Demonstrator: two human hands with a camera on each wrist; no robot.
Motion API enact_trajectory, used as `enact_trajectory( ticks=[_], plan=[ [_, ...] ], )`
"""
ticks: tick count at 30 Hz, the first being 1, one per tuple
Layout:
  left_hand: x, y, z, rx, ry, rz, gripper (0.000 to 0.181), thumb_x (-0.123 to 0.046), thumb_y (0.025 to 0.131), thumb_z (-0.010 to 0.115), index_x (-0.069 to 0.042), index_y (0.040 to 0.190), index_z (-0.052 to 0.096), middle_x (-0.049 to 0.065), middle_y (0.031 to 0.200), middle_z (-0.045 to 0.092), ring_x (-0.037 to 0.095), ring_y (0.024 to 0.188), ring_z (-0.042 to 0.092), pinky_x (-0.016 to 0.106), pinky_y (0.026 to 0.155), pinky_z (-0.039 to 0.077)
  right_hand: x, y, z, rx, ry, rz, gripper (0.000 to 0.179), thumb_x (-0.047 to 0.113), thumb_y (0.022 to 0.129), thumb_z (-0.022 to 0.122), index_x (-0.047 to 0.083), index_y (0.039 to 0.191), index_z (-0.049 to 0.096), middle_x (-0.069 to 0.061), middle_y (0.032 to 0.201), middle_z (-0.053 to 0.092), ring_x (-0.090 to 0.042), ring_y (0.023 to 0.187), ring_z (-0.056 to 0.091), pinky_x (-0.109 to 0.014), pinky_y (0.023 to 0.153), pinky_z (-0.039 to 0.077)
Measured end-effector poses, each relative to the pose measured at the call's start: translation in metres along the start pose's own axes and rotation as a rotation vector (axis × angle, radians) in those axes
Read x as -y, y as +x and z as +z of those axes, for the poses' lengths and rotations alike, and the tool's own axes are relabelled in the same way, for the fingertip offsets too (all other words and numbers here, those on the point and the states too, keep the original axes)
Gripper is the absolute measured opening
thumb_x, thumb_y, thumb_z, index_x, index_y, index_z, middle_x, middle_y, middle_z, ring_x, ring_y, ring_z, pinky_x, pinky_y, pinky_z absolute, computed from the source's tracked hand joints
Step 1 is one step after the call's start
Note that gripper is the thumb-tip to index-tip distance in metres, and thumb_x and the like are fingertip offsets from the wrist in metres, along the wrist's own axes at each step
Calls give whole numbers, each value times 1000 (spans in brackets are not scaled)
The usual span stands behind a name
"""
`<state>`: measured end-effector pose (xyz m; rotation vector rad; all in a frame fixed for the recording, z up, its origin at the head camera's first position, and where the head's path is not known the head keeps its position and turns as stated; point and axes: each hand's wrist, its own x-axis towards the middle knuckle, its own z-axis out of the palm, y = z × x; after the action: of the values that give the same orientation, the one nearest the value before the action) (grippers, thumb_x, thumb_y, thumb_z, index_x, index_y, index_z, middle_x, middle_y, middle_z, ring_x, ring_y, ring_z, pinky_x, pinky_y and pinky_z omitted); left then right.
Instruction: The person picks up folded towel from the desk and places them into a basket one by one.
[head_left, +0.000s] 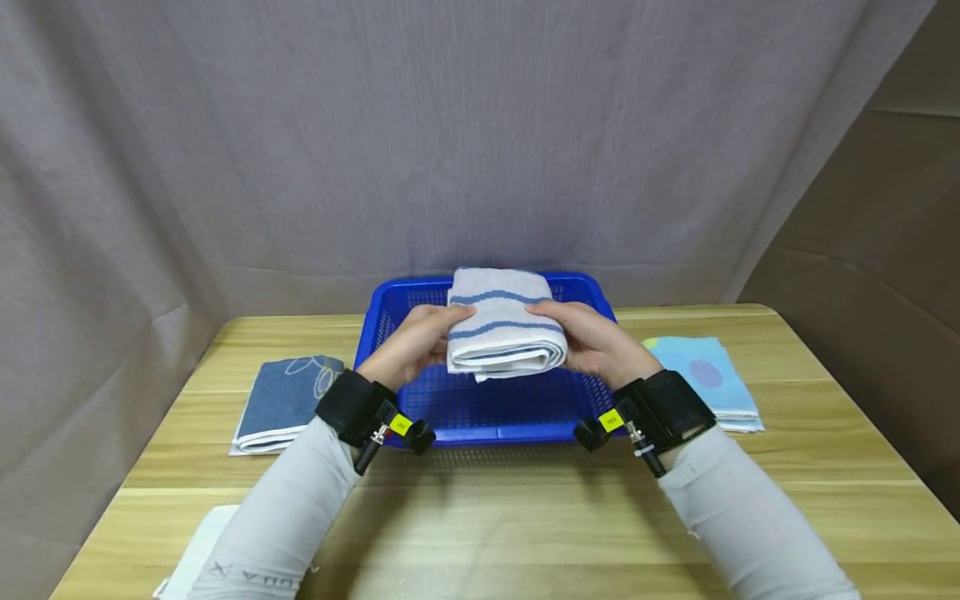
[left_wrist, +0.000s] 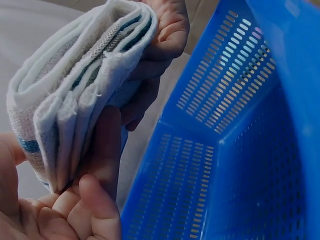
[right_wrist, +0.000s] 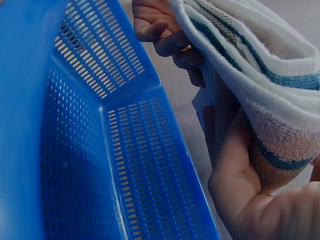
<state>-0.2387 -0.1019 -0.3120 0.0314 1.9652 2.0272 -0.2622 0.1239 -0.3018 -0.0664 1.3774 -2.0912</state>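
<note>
Both hands hold a folded white towel with blue stripes (head_left: 504,321) above a blue plastic basket (head_left: 487,432). The left hand (head_left: 414,340) grips its left side, thumb on top and fingers underneath. On the right side the right hand (head_left: 600,340) does the same. Several folded layers of the towel (left_wrist: 75,75) show edge-on in the left wrist view, with the fingers curled below them. In the right wrist view, the slotted wall of the basket (right_wrist: 145,160) stands beside the towel.
A folded dark blue towel (head_left: 288,400) lies left of the basket, and a folded light blue one (head_left: 705,375) lies to its right. Part of a pale folded cloth (head_left: 197,550) shows under the left forearm. A grey curtain (head_left: 480,142) hangs behind the wooden table (head_left: 495,533).
</note>
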Motion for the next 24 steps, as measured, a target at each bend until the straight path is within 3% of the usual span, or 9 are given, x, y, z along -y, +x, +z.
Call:
enact_trajectory(
  ticks=[15,24],
  plan=[
    [3,12,-3,-10,15,-19,33,-29,90,58,0,105,58,4,71,65,15,63,62,24,53,49,3,13,-7,68,10,63,17,13,99,37,-2,108,38,-12,80,65,-23,74,63,-32,60,55],
    [2,18,-5,-30,49,-58,35,-30,89,59,0,106,58,7,77,66,19,68,63,26,57,51,5,21,-9,73,8,85,16,15,99,36,1,108,38,-11,80,66,-23,74,63,-34,61,55]
  ],
)
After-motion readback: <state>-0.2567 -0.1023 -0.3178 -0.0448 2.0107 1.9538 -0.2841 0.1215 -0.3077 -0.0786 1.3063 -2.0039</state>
